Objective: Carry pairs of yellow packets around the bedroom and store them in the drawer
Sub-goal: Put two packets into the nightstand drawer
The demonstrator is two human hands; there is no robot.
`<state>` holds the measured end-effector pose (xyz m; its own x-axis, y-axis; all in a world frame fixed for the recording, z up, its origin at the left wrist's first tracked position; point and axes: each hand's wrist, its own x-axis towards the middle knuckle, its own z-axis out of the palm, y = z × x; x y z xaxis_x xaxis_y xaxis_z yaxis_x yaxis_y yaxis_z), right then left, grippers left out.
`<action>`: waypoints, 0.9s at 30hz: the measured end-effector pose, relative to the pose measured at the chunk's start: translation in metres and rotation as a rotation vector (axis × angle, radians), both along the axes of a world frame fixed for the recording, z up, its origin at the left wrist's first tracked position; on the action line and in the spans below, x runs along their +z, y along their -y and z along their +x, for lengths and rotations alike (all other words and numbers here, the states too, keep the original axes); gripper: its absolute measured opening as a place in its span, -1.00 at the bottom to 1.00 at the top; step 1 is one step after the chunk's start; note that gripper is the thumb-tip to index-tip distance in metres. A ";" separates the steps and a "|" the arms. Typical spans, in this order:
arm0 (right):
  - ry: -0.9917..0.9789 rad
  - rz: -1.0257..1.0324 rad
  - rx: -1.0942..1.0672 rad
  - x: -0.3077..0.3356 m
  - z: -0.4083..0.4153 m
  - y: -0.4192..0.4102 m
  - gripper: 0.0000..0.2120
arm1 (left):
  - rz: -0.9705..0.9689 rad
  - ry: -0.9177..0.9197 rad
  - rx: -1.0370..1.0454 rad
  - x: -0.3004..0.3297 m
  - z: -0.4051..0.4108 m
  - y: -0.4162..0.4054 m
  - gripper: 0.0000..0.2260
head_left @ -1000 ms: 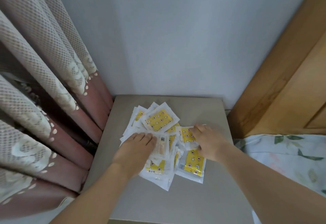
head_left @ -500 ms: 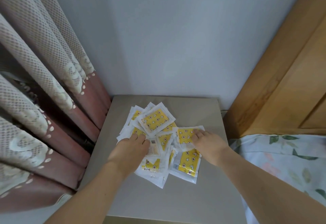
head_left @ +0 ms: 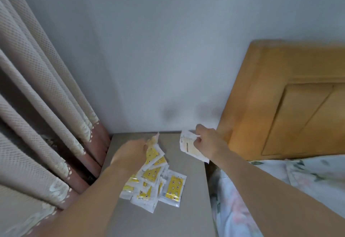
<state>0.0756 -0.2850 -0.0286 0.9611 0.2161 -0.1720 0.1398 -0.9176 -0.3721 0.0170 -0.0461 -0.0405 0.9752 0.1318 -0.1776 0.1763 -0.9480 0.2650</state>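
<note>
A pile of yellow packets [head_left: 155, 182] lies on the grey counter [head_left: 168, 221] in the corner. Your right hand [head_left: 207, 143] pinches one packet [head_left: 189, 146], white side showing, above the counter's far right edge. Your left hand [head_left: 130, 152] is blurred; its fingers seem curled on another packet [head_left: 154, 139] above the pile. Curtain [head_left: 37, 106] left, headboard [head_left: 289, 106] right.

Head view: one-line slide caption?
Each hand lifts one packet, left hand blurred, right hand showing its packet's white back, above the yellow packets on the nightstand.
</note>
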 end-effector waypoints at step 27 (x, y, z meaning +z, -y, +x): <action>0.214 -0.047 -1.234 0.344 -0.353 0.322 -0.86 | -0.208 0.142 -1.116 0.341 -0.092 0.443 -0.71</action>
